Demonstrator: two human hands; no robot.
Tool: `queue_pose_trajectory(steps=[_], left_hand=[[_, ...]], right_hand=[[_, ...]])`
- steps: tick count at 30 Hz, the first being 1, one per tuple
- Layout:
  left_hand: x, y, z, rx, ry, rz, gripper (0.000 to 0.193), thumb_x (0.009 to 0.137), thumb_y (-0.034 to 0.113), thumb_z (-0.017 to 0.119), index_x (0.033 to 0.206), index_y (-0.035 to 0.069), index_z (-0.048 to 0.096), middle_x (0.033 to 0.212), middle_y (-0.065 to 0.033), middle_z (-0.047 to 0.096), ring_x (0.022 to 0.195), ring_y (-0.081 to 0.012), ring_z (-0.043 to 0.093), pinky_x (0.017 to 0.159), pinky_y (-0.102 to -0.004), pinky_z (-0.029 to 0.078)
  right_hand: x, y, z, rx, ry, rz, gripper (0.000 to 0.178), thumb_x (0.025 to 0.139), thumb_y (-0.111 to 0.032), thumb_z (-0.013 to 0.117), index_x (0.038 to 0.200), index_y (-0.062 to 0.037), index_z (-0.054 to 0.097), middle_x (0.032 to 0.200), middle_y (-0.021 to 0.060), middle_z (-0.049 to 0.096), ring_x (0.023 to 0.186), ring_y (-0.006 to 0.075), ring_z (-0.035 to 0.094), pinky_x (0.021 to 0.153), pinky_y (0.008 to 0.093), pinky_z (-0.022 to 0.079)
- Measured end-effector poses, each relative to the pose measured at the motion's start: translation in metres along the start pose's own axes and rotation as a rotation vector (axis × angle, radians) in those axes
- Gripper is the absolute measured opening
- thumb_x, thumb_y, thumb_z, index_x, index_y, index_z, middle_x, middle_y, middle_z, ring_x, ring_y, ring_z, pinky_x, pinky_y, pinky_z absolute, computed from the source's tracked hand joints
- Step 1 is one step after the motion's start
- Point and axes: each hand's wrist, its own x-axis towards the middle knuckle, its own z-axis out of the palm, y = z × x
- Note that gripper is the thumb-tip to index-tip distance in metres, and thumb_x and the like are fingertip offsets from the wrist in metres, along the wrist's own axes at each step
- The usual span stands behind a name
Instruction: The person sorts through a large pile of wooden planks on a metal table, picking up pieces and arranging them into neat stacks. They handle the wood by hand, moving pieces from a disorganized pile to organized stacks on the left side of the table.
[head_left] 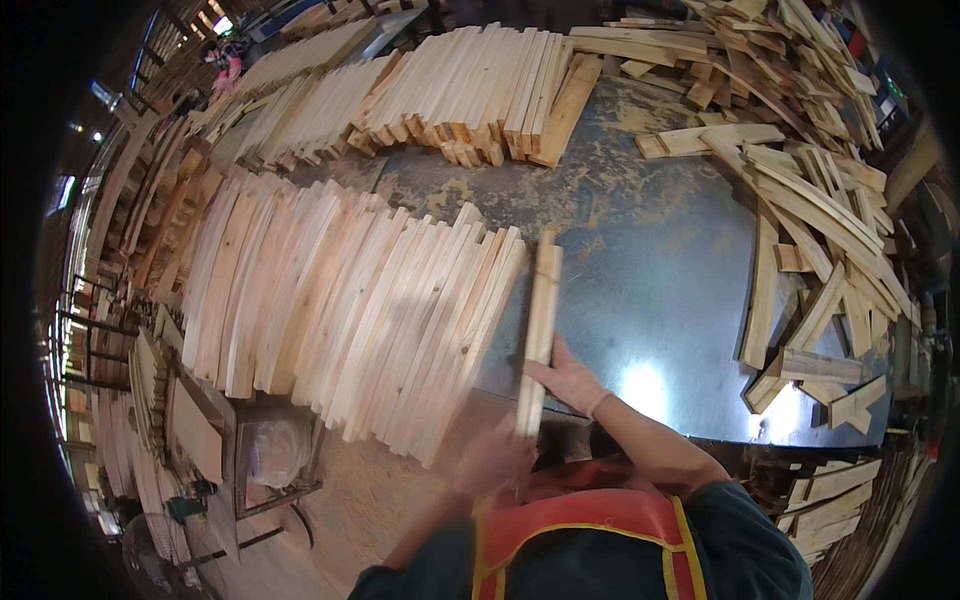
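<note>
A narrow pale wooden strip [543,300] points away from me over the near edge of the metal table. My right hand [572,380] is closed on it from the right side, thumb across its top. By the strip's near end is my left hand [493,458], smeared by motion, so its fingers and whether it touches the strip cannot be made out. Just to the left lies a wide row of similar wooden strips [350,310], side by side, their near ends sticking out past the table edge.
The metal table [650,290] carries scattered sawdust. Farther back stands another stack of strips [460,90]. A jumbled heap of offcuts [820,220] covers the right side. A fan [158,550] stands at lower left, near a metal-framed stand [275,460]. Someone in pink [226,70] is far off at upper left.
</note>
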Motion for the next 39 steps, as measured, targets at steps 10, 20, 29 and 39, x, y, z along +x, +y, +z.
queue_pose_trajectory(steps=[10,20,29,39], left_hand=[[0.037,-0.098,0.026,0.521,0.635,-0.053,0.085,0.09,0.048,0.068,0.159,0.004,0.046,0.164,-0.0193,0.044,0.157,-0.042,0.032,0.128,-0.0592,0.026],[0.068,0.054,0.057,0.443,0.343,0.294,0.095,0.082,0.038,0.081,0.162,0.005,0.041,0.164,-0.0219,0.041,0.152,-0.0425,0.036,0.125,-0.0553,0.029],[0.137,0.165,0.116,0.381,0.199,0.222,0.106,0.081,0.051,0.082,0.164,0.005,0.035,0.166,-0.0254,0.035,0.152,-0.0445,0.035,0.124,-0.0524,0.033],[0.138,0.192,0.065,0.131,0.078,0.169,0.088,0.089,0.032,0.077,0.163,0.006,0.039,0.156,-0.023,0.05,0.139,-0.0362,0.053,0.114,-0.0492,0.046]], right_hand=[[0.022,-0.007,-0.055,-0.402,0.243,-0.201,0.073,0.091,-0.049,0.07,0.142,0.0005,0.058,0.137,0.0271,0.066,0.127,0.0425,0.063,0.105,0.0466,0.051],[-0.106,0.104,-0.317,-0.552,1.067,0.648,0.049,0.085,-0.028,0.075,0.123,-0.001,0.059,0.114,0.0248,0.069,0.107,0.0419,0.07,0.094,0.0483,0.057],[-0.218,0.113,-0.241,-0.204,1.046,-0.085,0.049,0.088,-0.03,0.075,0.127,-0.0019,0.065,0.124,0.0225,0.065,0.114,0.0437,0.062,0.102,0.0515,0.051],[-0.251,0.264,-0.396,1.626,1.272,-0.222,0.031,0.098,-0.015,0.074,0.125,-0.0039,0.063,0.11,0.0113,0.069,0.104,0.0284,0.069,0.094,0.0421,0.061]])
